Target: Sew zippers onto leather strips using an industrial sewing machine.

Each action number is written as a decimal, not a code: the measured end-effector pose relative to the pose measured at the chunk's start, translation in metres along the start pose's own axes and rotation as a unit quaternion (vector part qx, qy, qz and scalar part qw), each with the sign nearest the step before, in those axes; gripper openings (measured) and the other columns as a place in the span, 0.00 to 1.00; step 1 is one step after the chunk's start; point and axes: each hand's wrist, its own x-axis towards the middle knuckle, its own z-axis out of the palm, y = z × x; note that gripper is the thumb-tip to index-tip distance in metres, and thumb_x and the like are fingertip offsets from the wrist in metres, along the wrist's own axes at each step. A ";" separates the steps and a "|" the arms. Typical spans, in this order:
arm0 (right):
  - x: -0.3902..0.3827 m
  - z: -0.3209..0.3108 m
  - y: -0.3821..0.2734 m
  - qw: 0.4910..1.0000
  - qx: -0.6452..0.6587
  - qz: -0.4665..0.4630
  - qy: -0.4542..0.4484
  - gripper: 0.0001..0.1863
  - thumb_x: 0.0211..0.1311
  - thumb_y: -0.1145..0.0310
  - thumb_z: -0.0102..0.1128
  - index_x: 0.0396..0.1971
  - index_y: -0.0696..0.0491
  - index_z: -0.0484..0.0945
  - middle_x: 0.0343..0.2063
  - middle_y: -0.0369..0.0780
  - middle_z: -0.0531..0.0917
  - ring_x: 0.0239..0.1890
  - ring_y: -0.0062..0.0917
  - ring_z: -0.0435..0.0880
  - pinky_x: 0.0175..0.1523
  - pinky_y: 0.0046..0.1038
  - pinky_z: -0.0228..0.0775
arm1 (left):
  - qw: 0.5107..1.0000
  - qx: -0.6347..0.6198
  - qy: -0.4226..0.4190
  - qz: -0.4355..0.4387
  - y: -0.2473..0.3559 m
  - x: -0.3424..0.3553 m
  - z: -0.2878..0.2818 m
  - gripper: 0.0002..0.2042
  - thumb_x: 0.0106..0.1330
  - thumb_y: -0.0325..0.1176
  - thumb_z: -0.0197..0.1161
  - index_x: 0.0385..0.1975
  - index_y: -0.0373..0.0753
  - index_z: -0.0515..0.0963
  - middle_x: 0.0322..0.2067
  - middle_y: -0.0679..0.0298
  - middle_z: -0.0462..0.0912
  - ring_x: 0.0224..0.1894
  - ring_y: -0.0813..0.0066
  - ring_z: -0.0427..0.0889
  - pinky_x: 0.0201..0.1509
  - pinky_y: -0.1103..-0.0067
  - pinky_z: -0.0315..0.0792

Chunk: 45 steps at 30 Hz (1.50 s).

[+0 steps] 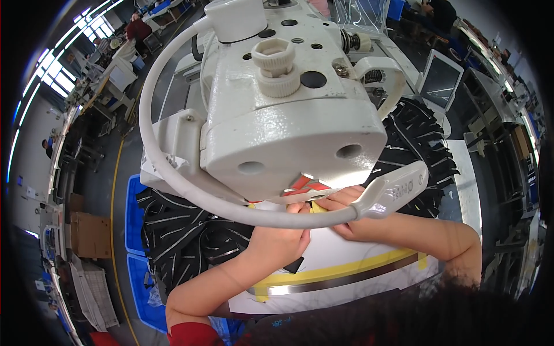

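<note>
Below the white sewing machine head (294, 135), my two hands meet close together over the white work surface (334, 249). My left hand (277, 245) is closed, its fingers curled inward under the bent lamp arm (242, 213). Beside it, my right hand (341, 200) has its fingers pressed together, partly covered by the lamp's white end piece (395, 189). A small bit of yellow material (316, 208) shows between the fingertips. What the fingers grip is mostly hidden by the machine and the lamp arm. Near my left wrist lies a small black fabric piece (294, 266).
Heaps of black strips with pale lines lie left (179, 230) and right (418, 141) of the machine. Yellow tape (340, 269) and a metal strip (346, 279) edge the near side. Blue bins (134, 225) stand at left, a tablet-like screen (441, 81) at right.
</note>
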 end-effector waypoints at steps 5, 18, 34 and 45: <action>0.018 -0.011 -0.003 0.995 0.038 0.055 -0.075 0.16 0.54 0.65 0.61 0.42 0.56 0.79 0.35 0.47 0.82 0.36 0.39 0.83 0.41 0.39 0.74 | 0.999 0.047 0.026 0.003 -0.007 -0.006 0.009 0.19 0.54 0.35 0.62 0.47 0.39 0.75 0.36 0.56 0.77 0.34 0.57 0.79 0.34 0.66 0.74; 0.014 -0.013 0.022 0.999 -0.032 -0.005 -0.019 0.24 0.54 0.62 0.60 0.54 0.44 0.73 0.56 0.38 0.72 0.61 0.32 0.68 0.56 0.36 0.61 | 0.997 0.068 0.026 0.001 -0.004 -0.007 0.013 0.18 0.51 0.34 0.64 0.43 0.35 0.78 0.39 0.62 0.76 0.27 0.73 0.79 0.30 0.77 0.72; 0.016 -0.009 0.006 0.976 -0.169 0.136 0.004 0.08 0.49 0.70 0.58 0.31 0.55 0.75 0.30 0.44 0.76 0.32 0.38 0.75 0.36 0.40 0.66 | 0.996 0.048 0.074 0.012 -0.007 -0.004 0.024 0.13 0.54 0.33 0.63 0.38 0.37 0.75 0.34 0.63 0.75 0.20 0.71 0.77 0.23 0.78 0.72; -0.006 -0.001 -0.009 0.984 0.123 0.097 0.088 0.13 0.50 0.75 0.58 0.39 0.53 0.77 0.26 0.42 0.81 0.29 0.38 0.81 0.37 0.36 0.72 | 0.992 -0.010 0.104 0.076 -0.008 -0.004 0.012 0.11 0.51 0.29 0.64 0.36 0.41 0.78 0.37 0.67 0.78 0.36 0.71 0.79 0.38 0.75 0.74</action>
